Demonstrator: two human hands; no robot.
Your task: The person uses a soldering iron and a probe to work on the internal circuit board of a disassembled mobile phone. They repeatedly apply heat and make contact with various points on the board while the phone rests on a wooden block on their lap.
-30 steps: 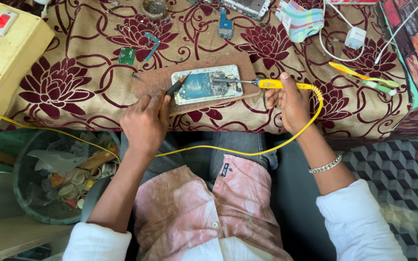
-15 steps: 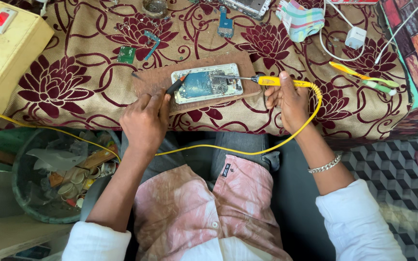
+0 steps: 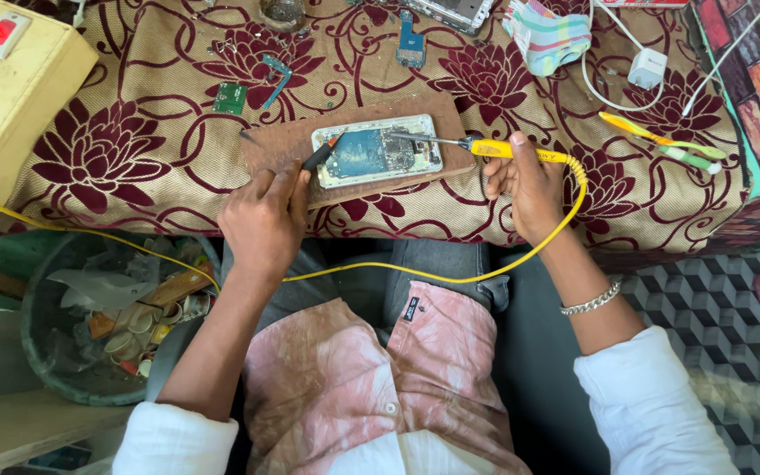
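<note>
Head view: opened phone under two tools

Opened phone (image 3: 376,151) lies on brown board (image 3: 281,141) atop floral cloth (image 3: 134,149). Left hand (image 3: 264,220) fingers closed around dark pointed tool (image 3: 320,155), tip at phone's left edge. Right hand (image 3: 522,186) grips yellow soldering iron (image 3: 485,147), tip over phone's circuitry.
</note>
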